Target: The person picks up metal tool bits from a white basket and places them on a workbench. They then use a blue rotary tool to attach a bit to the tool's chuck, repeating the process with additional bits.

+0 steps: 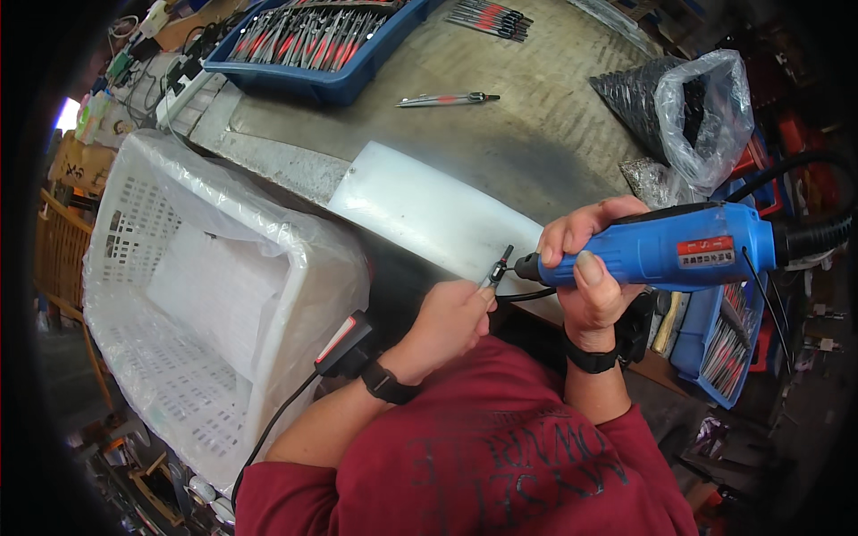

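Observation:
My left hand (451, 317) pinches a drawing compass (499, 270), whose black-and-metal head sticks out past the fingers; the legs are mostly hidden in the grip. In my right hand (593, 305) is a blue electric screwdriver (661, 241), held level with fingers over the barrel and thumb along its near side. Its tip points left and meets the compass head, or comes very close to it; I cannot tell which. Both lie over the near end of a white plastic block (420, 210). Another compass (447, 100) rests on the worktable (536, 125) beyond.
A blue bin (331, 87) full of compasses stands far left, and a small row of compasses (490, 20) lies beside it. Far right is a clear plastic bag (715, 98) of dark parts. A plastic-lined white basket (277, 232) stands left; another blue bin (693, 357) sits right.

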`<state>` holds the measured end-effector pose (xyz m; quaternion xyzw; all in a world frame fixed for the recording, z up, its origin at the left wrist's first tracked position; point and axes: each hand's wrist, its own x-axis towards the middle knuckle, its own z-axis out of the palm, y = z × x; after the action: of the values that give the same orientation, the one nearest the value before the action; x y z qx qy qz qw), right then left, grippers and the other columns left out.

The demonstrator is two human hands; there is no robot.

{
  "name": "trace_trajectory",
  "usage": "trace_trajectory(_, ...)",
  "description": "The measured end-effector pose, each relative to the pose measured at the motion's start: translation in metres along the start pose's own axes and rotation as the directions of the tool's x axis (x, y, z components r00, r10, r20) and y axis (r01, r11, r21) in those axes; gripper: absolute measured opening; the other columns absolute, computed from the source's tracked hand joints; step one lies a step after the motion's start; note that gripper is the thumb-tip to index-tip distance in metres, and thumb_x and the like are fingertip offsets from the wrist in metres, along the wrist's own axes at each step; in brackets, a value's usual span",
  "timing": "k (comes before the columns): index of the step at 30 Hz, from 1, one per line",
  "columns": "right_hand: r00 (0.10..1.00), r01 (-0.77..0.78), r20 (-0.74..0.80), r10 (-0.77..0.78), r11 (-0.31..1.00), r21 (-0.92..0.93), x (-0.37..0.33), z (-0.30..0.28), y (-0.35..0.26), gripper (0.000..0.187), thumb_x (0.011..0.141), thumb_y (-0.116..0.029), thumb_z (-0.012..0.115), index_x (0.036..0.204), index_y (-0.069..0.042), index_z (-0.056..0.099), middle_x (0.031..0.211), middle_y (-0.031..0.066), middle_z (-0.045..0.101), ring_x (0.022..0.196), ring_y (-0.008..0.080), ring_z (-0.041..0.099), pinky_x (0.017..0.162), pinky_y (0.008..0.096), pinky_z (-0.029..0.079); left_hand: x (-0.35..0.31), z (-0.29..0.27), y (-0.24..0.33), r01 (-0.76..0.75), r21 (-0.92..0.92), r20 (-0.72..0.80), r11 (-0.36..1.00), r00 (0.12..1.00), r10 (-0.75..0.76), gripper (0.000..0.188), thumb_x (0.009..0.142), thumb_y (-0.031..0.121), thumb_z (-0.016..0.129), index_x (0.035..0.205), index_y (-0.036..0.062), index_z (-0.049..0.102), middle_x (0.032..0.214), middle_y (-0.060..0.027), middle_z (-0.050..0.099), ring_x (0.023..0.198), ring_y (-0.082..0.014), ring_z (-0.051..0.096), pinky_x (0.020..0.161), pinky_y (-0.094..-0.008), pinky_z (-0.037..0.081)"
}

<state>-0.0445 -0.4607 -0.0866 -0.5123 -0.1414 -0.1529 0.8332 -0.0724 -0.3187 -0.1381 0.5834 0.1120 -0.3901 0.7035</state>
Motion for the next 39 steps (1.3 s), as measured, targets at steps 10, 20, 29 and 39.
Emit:
trace_trajectory(10,1.0,-0.015,0.002,0.015,1.0,0.005,0.001,0.002,0.001,0.053,0.069,-0.001,0.062,0.114,-0.006,0.034,0.075,0.0077,0.048,0.063,0.0178,0.051,0.059,0.0305,0.044,0.0,-0.001,0.001,0.009,-0.02,0.019,1.0,1.0,-0.009,0.027,0.092,0.023,0.045,0.074,0.0037,0.05,0.052,-0.0001,0.046,0.038,-0.0052,0.037,0.034,-0.0189,0.029)
trace_trajectory(20,1.0,-0.029,0.007,0.029,1.0,0.001,0.0,0.001,0.002,0.053,0.07,-0.001,0.061,0.115,-0.006,0.034,0.076,0.0075,0.048,0.064,0.0178,0.051,0.06,0.0304,0.044,-0.001,-0.002,0.002,-0.007,-0.032,0.034,0.999,0.999,0.008,0.026,0.092,0.023,0.045,0.075,0.0036,0.05,0.052,0.0,0.046,0.038,-0.0052,0.036,0.034,-0.0187,0.028)
trace_trajectory(29,0.998,-0.009,0.068,0.019,0.988,-0.155,-0.001,0.0,0.004,0.054,0.069,-0.001,0.062,0.115,-0.001,0.033,0.079,0.0066,0.05,0.069,0.0134,0.051,0.064,0.0266,0.043,0.0,-0.001,0.002,0.007,-0.054,0.033,0.999,0.999,-0.005,0.027,0.092,0.023,0.044,0.075,0.0037,0.049,0.052,0.0005,0.045,0.038,-0.0045,0.034,0.033,-0.0187,0.026)
trace_trajectory(39,0.994,-0.042,0.075,0.078,0.919,-0.391,-0.003,-0.012,0.025,0.048,0.072,0.005,0.056,0.116,0.007,0.038,0.104,0.011,0.05,0.092,0.016,0.05,0.08,0.0265,0.041,0.001,0.0,0.003,-0.003,-0.006,0.022,1.0,1.0,0.003,0.028,0.092,0.024,0.043,0.074,0.0029,0.048,0.053,0.0009,0.042,0.038,-0.0038,0.03,0.033,-0.0195,0.022)
